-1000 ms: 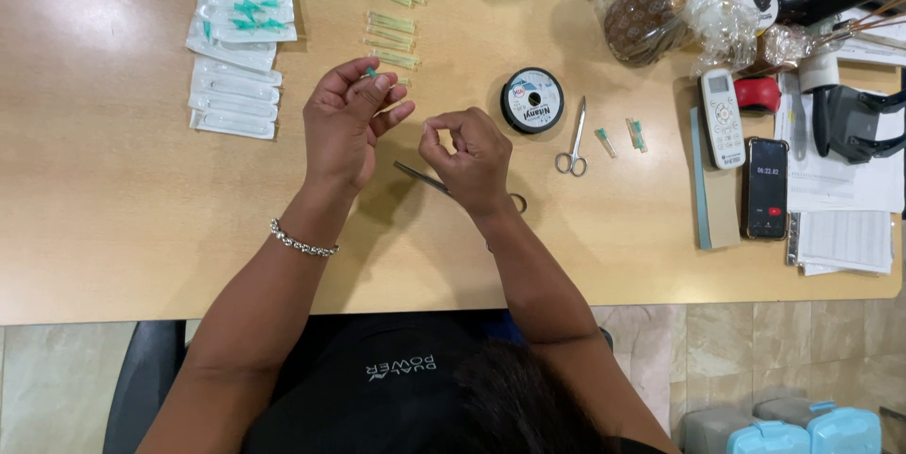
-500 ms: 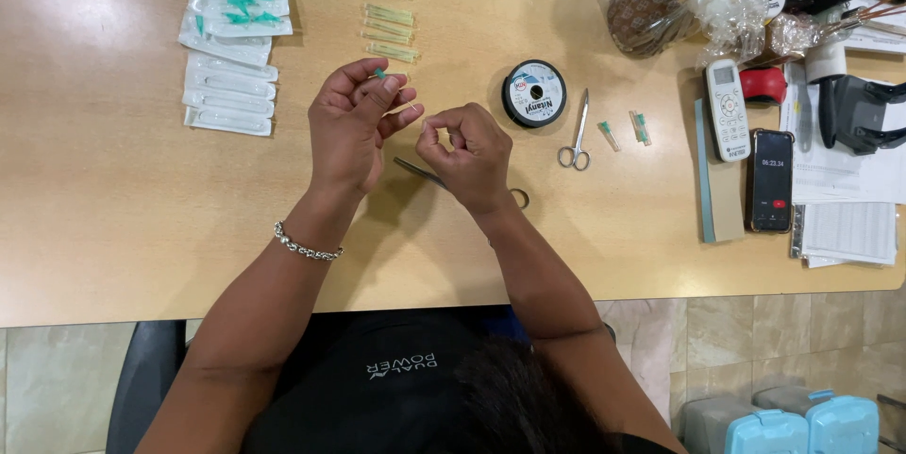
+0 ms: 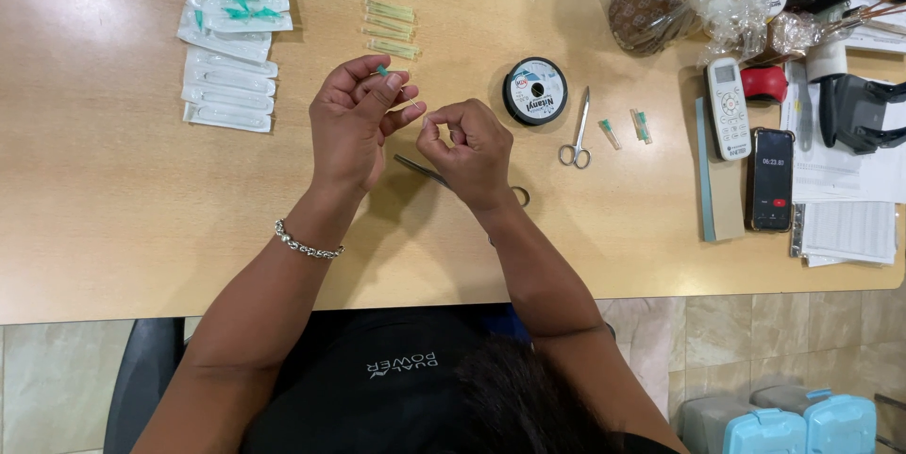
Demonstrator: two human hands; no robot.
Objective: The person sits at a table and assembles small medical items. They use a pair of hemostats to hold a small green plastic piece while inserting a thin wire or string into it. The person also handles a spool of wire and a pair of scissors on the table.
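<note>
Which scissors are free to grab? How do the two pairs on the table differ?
The small scissors lie in the open beside the thread spool, closed and untouched. The larger scissors lie under the right hand, mostly hidden, set slantwise, and look darker. Both are metal and rest flat on the table.

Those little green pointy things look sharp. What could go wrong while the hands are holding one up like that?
The left hand pinches a small green-tipped piece right beside the right hand, so if it is sharp, a slip could prick a finger. A metal tool lies on the table partly under the right hand, so a wrist could bump it. The piece is tiny; if dropped, it might be hard to find among the clear tubes nearby.
</note>
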